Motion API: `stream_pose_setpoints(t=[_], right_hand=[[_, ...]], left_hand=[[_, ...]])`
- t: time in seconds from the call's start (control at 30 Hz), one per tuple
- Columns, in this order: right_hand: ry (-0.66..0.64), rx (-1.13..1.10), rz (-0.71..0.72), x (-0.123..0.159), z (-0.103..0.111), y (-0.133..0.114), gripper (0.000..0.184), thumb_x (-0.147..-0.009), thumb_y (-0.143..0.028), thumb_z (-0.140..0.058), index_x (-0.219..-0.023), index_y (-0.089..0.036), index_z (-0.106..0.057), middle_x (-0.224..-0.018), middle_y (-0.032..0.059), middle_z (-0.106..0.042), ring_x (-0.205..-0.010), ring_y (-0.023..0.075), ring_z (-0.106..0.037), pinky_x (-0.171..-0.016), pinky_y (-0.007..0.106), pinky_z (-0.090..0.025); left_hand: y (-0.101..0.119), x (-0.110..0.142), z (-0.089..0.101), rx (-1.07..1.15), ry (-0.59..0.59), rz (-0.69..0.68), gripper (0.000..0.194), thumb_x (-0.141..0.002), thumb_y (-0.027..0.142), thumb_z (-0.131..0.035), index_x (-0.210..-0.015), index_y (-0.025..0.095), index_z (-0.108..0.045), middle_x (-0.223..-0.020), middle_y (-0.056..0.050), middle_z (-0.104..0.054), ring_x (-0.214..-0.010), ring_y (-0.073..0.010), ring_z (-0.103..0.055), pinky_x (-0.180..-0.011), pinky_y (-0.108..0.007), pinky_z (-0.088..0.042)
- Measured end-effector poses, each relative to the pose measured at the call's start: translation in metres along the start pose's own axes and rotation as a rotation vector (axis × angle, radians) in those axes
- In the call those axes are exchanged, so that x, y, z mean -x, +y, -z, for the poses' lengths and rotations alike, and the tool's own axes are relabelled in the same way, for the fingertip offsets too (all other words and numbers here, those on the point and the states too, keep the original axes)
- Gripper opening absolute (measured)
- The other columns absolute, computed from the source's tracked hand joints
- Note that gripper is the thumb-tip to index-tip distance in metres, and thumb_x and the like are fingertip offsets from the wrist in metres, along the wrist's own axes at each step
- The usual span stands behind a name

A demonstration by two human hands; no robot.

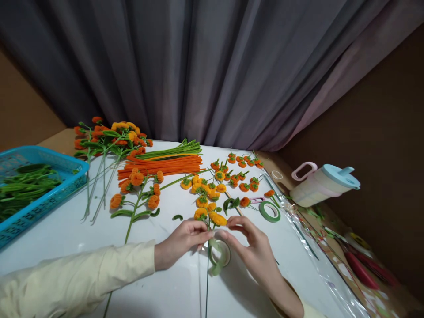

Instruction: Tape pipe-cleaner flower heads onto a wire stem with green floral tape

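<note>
My left hand (183, 240) pinches a thin wire stem (207, 287) just under its yellow pipe-cleaner flowers (217, 219). The stem runs down toward the table's front edge. Close on the right, my right hand (253, 243) has its thumb and fingers curved and apart, fingertips at the edge of the lowest yellow bloom; whether they press on it is hard to see. Beneath the hands is a roll of pale green floral tape (225, 256), a loose, blurred strip of it trailing near the stem. A finished-looking orange flower spray (134, 207) lies beside my left forearm.
Orange pipe cleaners (162, 164) and green ones (175, 149) lie at the back. A blue basket (71, 176) of green leaves stands left. Small orange flower heads (244, 187), another green tape roll (269, 212), a tumbler (318, 185) and red-handled pliers (361, 269) are right.
</note>
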State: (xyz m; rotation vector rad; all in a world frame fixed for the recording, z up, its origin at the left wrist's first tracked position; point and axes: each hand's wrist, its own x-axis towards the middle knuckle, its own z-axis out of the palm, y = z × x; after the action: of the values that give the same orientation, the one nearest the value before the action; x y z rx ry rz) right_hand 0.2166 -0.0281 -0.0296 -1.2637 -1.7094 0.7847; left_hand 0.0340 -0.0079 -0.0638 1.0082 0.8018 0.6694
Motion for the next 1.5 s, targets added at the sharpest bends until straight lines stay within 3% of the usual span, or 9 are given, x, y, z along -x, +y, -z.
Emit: stream_pose_setpoints(t=[0.1, 0.17, 0.27, 0.37, 0.6, 0.83, 1.1, 1.23, 1.5], right_hand=[[-0.266, -0.173, -0.236, 0.005, -0.003, -0.002, 0.027, -0.075, -0.041, -0.070, -0.082, -0.015, -0.064, -0.082, 0.0057, -0.068, -0.080, 0.0195, -0.064, -0.075, 0.032, -0.053], [-0.352, -0.286, -0.338, 0.006, -0.008, -0.003, 0.032, -0.075, -0.044, -0.070, -0.084, -0.013, -0.067, -0.079, 0.0054, -0.069, -0.074, 0.0170, -0.062, -0.070, 0.029, -0.051], [-0.378, -0.381, -0.489, 0.006, -0.016, -0.007, 0.035, -0.073, -0.047, -0.070, -0.078, -0.012, -0.070, -0.064, 0.0016, -0.064, -0.055, 0.0111, -0.052, -0.055, 0.025, -0.043], [-0.353, -0.442, -0.576, 0.004, -0.020, -0.011, 0.039, -0.068, -0.050, -0.072, -0.060, -0.012, -0.068, -0.053, -0.0007, -0.057, -0.050, 0.0095, -0.045, -0.051, 0.024, -0.036], [-0.299, -0.436, -0.619, 0.009, -0.022, -0.010, 0.041, -0.069, -0.049, -0.071, -0.052, -0.012, -0.064, -0.045, -0.0033, -0.047, -0.045, 0.0073, -0.037, -0.046, 0.022, -0.026], [-0.258, -0.409, -0.470, 0.014, -0.023, -0.011, 0.045, -0.074, -0.045, -0.067, -0.045, -0.014, -0.052, -0.040, -0.0060, -0.038, -0.043, 0.0064, -0.031, -0.044, 0.022, -0.025], [-0.433, -0.364, -0.488, 0.011, -0.018, -0.006, 0.042, -0.081, -0.045, -0.062, -0.053, -0.013, -0.062, -0.043, -0.0026, -0.050, -0.037, 0.0056, -0.035, -0.041, 0.022, -0.026], [-0.481, -0.363, -0.466, 0.010, -0.013, -0.005, 0.047, -0.081, -0.048, -0.062, -0.050, -0.012, -0.059, -0.042, -0.0024, -0.049, -0.036, 0.0045, -0.033, -0.038, 0.021, -0.022], [-0.642, -0.782, -0.634, 0.008, -0.012, 0.008, 0.042, -0.078, -0.047, -0.067, -0.059, -0.010, -0.058, -0.045, -0.0007, -0.057, -0.027, 0.0013, -0.029, -0.030, 0.019, -0.013]], left_hand=[[0.003, 0.002, -0.004, 0.009, 0.021, -0.024, 0.040, -0.070, 0.051, -0.069, -0.065, 0.013, -0.056, -0.054, 0.005, -0.043, -0.052, -0.0078, -0.037, -0.050, -0.022, -0.025], [0.005, 0.003, -0.006, 0.035, 0.040, -0.023, 0.041, -0.067, 0.051, -0.072, -0.065, 0.013, -0.056, -0.055, 0.005, -0.044, -0.053, -0.0076, -0.037, -0.051, -0.022, -0.026], [0.007, 0.005, -0.008, 0.077, 0.055, -0.002, 0.041, -0.065, 0.049, -0.075, -0.064, 0.013, -0.057, -0.058, 0.004, -0.048, -0.057, -0.0085, -0.041, -0.055, -0.022, -0.030], [0.007, 0.006, -0.009, 0.111, 0.034, 0.011, 0.038, -0.066, 0.046, -0.075, -0.065, 0.012, -0.060, -0.061, 0.001, -0.053, -0.063, -0.0113, -0.048, -0.061, -0.024, -0.035], [0.006, 0.008, -0.010, 0.295, -0.023, 0.089, 0.028, -0.069, 0.037, -0.076, -0.067, 0.012, -0.063, -0.065, -0.001, -0.058, -0.063, -0.0121, -0.052, -0.062, -0.024, -0.037], [0.002, 0.006, -0.006, 0.467, -0.135, 0.089, 0.019, -0.075, 0.028, -0.073, -0.074, 0.010, -0.069, -0.071, -0.002, -0.060, -0.067, -0.0092, -0.049, -0.063, -0.020, -0.036], [0.001, 0.002, -0.011, 0.496, -0.138, 0.099, 0.020, -0.071, 0.026, -0.076, -0.073, 0.008, -0.067, -0.070, -0.006, -0.063, -0.069, -0.0147, -0.056, -0.071, -0.027, -0.040], [0.001, 0.003, -0.010, 0.469, -0.113, 0.111, 0.021, -0.066, 0.025, -0.078, -0.069, 0.008, -0.067, -0.066, -0.004, -0.061, -0.064, -0.0126, -0.053, -0.066, -0.024, -0.039], [0.004, 0.007, -0.013, 0.475, -0.120, 0.141, 0.020, -0.061, 0.023, -0.081, -0.067, 0.007, -0.070, -0.063, -0.004, -0.063, -0.062, -0.0115, -0.052, -0.064, -0.024, -0.039]])
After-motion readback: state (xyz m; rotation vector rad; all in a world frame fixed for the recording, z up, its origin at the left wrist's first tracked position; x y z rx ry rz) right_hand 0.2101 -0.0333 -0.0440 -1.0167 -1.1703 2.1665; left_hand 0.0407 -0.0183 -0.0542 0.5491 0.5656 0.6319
